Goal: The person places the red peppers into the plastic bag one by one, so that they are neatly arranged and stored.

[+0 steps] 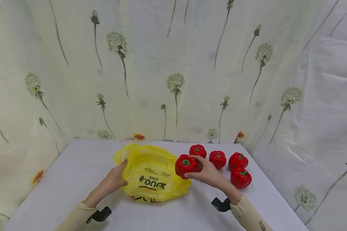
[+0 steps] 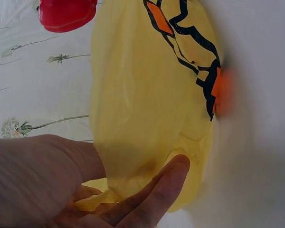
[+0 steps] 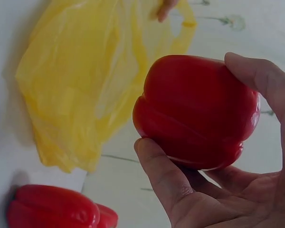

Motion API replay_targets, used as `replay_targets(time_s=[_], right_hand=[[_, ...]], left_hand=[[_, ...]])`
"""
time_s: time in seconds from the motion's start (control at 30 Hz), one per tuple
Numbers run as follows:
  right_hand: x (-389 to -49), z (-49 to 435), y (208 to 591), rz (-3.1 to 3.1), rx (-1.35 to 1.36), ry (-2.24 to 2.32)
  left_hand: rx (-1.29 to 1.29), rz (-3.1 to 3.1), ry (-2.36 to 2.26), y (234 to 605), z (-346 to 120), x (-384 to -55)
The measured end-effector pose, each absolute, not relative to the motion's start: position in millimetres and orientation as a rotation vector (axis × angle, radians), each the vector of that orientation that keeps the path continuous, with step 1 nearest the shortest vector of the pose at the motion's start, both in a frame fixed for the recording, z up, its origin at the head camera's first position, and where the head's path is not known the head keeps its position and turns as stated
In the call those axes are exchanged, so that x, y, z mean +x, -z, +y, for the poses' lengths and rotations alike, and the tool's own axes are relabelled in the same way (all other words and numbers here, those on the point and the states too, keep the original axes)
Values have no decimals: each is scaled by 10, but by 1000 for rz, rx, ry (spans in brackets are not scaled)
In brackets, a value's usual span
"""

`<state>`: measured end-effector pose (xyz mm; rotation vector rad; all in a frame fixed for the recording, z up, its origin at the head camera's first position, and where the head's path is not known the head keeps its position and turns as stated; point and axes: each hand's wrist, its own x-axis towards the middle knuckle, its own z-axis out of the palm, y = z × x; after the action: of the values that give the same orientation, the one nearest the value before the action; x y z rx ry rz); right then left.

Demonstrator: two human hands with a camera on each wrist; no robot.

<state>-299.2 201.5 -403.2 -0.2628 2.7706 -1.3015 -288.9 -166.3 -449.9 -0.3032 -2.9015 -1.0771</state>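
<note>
A yellow plastic bag [image 1: 150, 166] with black lettering and a duck print lies with its mouth spread wide on the table. My left hand [image 1: 115, 178] grips its left edge; in the left wrist view the fingers [image 2: 166, 190] press the outer side of the thin film. In my right hand [image 1: 203, 171] is a red bell pepper [image 1: 185, 165], its green stem toward the head camera, at the bag's right edge. The right wrist view shows the pepper [image 3: 194, 111] pinched between thumb and fingers.
Several more red bell peppers [image 1: 241, 178] stand on the white table [image 1: 75, 179] to the right, some beyond my right hand. A patterned curtain [image 1: 150, 80] hangs behind the table and along its sides. Dark curved mounts [image 1: 101, 214] sit at both wrists.
</note>
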Motion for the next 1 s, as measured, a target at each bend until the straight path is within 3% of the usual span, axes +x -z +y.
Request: replay_targets(time_s=[0.67, 1.0], right_hand=[[-3291, 1495, 4078, 2566, -537, 1398], [-3427, 1263, 4025, 2512, -514, 1381]], left_hand=[[-291, -2906, 1088, 4549, -1610, -2897], [-308, -2900, 1087, 4552, -1599, -2896]])
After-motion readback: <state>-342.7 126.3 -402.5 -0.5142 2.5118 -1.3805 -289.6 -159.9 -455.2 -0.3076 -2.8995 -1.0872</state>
